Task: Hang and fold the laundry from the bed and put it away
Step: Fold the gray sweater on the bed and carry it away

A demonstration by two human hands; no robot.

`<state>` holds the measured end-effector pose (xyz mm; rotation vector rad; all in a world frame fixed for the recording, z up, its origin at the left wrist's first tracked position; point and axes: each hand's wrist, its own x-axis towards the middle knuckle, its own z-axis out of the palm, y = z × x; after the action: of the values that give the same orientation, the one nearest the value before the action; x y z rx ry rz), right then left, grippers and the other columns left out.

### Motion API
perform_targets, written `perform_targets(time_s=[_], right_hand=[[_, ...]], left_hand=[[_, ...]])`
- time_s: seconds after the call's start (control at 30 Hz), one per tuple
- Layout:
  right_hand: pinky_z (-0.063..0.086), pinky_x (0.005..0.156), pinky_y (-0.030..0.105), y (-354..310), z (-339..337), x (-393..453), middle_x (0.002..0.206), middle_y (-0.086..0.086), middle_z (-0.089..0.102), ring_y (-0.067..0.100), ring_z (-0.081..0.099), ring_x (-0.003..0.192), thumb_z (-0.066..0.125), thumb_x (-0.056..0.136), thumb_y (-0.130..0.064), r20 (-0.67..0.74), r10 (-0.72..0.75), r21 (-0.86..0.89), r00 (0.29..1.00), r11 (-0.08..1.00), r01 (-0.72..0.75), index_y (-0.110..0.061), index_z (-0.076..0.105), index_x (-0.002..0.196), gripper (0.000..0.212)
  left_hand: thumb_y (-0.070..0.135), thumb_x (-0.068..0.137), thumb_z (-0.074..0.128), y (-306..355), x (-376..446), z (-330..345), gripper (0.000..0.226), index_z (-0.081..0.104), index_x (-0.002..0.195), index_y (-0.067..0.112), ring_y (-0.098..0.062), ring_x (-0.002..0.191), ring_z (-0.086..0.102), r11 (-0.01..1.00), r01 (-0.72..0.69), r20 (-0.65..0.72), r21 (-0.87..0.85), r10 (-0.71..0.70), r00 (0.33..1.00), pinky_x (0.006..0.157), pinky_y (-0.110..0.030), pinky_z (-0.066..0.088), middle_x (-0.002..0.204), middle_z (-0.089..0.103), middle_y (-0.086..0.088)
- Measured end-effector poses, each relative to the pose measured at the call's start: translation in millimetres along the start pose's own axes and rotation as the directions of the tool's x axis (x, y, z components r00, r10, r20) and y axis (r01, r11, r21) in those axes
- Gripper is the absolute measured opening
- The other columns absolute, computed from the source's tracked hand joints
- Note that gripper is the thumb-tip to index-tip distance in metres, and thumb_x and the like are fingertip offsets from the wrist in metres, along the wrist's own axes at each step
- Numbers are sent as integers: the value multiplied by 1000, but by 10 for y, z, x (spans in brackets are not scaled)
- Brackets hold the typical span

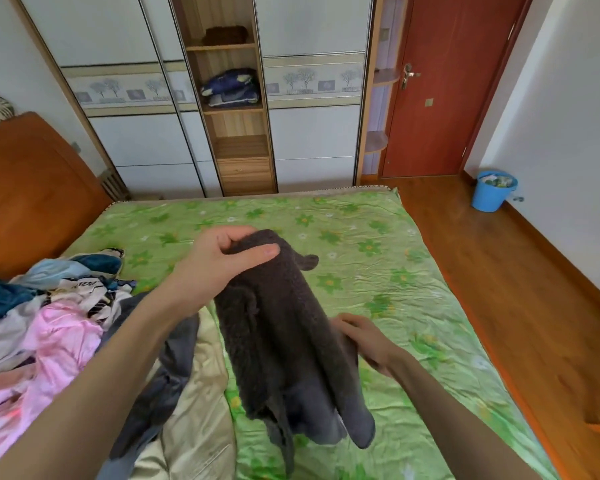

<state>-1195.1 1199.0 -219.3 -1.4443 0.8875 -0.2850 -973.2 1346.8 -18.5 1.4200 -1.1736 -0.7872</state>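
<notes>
A dark grey fleecy garment (281, 327) hangs above the bed (361, 244) with its green flowered sheet. My left hand (222, 258) grips the garment's top edge, thumb across the front. My right hand (364, 337) pinches its right side lower down. The garment's bottom trails near the sheet. A pile of laundry (49, 323) in pink, white and blue lies at the left of the bed, with a grey item (167, 372) and a beige one (194, 410) beside it.
Beyond the bed stands a wardrobe with open shelves (236, 109) holding a brown folded item (224, 35) and a blue bundle (231, 87). A red door (447, 84) is at the right. A blue bucket (492, 190) sits on the wood floor (520, 289). The headboard (28, 188) is left.
</notes>
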Motion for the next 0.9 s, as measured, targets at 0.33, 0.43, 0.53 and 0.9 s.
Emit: perform_targets(time_s=[0.33,0.43,0.53,0.9], right_hand=[[43,98,34,-521,-763,-176,129,-20,56,5,57,116,43,90,-83,69,79,-479,994,877,-37,-41,57,132,61],[48,108,37,-613,-841,-304,131,-17,65,9,64,118,52,86,-85,182,185,-535,966,843,-61,-39,62,135,68],[56,96,34,-603,-932,-427,114,-5,78,17,73,108,73,93,-52,287,183,-464,940,885,-31,-21,76,116,39],[54,104,40,-766,-853,-654,125,3,75,22,71,118,70,97,-22,169,-25,-88,985,995,40,-11,69,128,34]], left_hand=[[27,95,67,-383,-189,-566,24,80,108,11,-27,97,76,998,57,-227,18,-51,973,79,-31,60,103,80,-11],[26,96,67,-470,-248,-584,21,80,106,13,-22,94,75,998,58,-246,20,-51,968,75,-29,56,101,80,-7],[21,98,66,-535,-299,-616,19,80,105,11,-20,92,74,998,66,-265,23,-58,962,72,-24,57,100,79,-8],[57,74,87,-698,-353,-737,58,79,107,9,-30,97,72,994,89,-213,-69,-101,972,86,-41,55,111,75,-24]])
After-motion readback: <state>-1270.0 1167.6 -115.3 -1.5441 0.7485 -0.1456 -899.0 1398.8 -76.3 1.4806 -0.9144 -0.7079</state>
